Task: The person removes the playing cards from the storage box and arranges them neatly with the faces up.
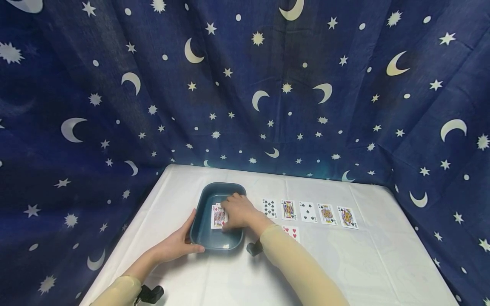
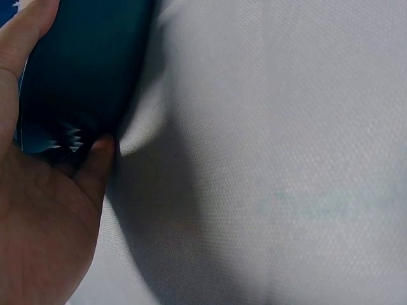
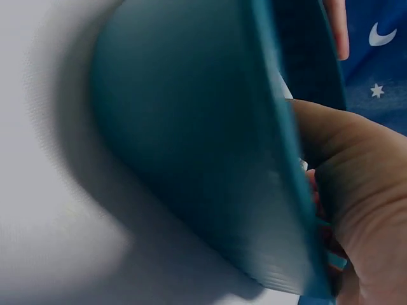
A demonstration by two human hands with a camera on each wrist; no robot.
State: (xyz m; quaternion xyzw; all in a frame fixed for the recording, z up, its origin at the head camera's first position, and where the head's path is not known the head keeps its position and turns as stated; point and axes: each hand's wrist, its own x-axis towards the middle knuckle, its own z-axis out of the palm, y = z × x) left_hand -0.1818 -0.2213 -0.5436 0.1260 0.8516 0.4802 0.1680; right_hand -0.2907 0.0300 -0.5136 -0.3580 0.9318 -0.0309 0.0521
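Two hands we count: the left hand [image 1: 174, 245], thumb and fingers spread, grips one teal tray [image 1: 218, 245] at its near left corner; the right hand [image 1: 240, 212], fingers curled, holds one red-suited face card [image 1: 219, 216] inside it. Past the right sleeve [image 1: 298, 263] we see one half-hidden heart card [image 1: 292, 232], then five cards [image 1: 308, 212] in a row, three of them face cards, before one starry curtain [image 1: 245, 106].
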